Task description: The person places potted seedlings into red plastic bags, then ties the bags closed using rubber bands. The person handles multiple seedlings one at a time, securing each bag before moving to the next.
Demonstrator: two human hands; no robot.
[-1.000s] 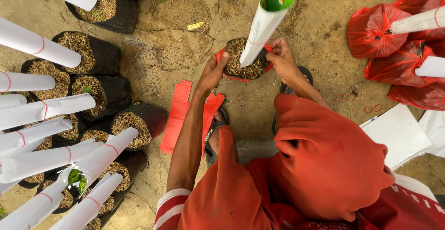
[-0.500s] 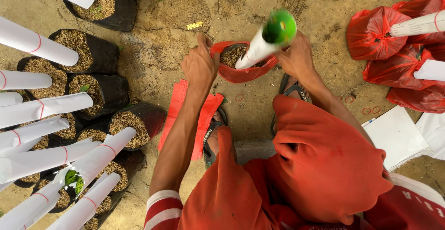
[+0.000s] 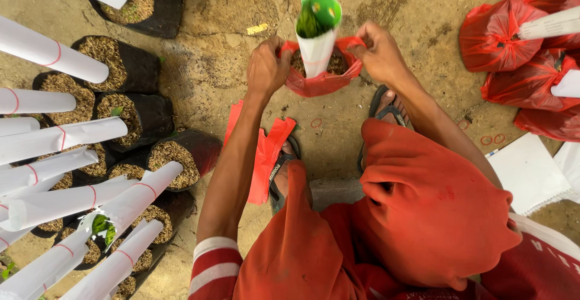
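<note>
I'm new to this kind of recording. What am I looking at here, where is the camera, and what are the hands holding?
The camera sits on a person's head and looks down past their orange-clad knees. The left hand and right hand each grip an edge of a red plastic bag around a soil-filled pot; a green seedling in a white paper sleeve stands in it. On the dirt ground lie flat red bags, black potted seedlings in sleeves at left and finished red bags at right.

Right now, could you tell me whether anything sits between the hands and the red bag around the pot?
Nothing visible does: the left hand and right hand already grip the red bag by its rim, either side of the paper-wrapped seedling.
</note>
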